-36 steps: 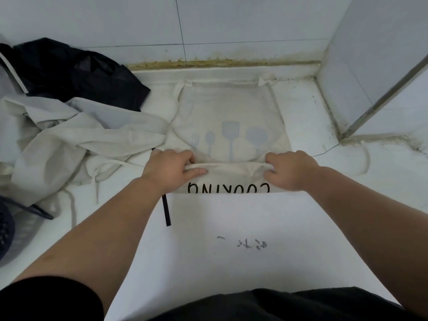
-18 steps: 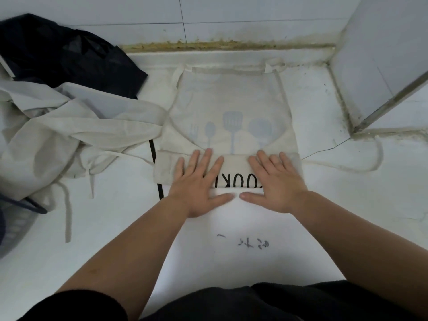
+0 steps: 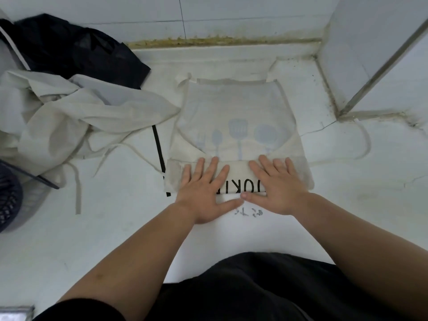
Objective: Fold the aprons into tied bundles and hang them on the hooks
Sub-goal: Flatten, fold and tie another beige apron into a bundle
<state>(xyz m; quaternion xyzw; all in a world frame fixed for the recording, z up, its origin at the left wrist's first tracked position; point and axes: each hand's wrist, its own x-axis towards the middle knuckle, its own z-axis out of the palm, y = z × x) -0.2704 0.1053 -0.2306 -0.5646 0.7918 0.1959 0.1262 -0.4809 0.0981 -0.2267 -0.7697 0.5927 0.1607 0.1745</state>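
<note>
Both the left hand [image 3: 203, 191] and right hand [image 3: 279, 187] press flat, fingers spread, on the cream apron's [image 3: 236, 107] folded hem on the white worktop [image 3: 115, 228].

Three aprons [image 3: 236, 107], two hands [image 3: 202, 191], one basket [image 3: 11, 200].

Black capital letters run along the folded band at the near edge of the cream apron [image 3: 236, 105]. Between the left hand [image 3: 203, 191] and the right hand [image 3: 278, 188] only "OKI" reads plainly, with a curved stroke of another letter just before the O. Both hands lie flat on the band and cover the rest of the word. On the white table [image 3: 347, 228], just beside the thumbs, are a few small dark handwritten marks [image 3: 249, 212], too small to read.
</note>
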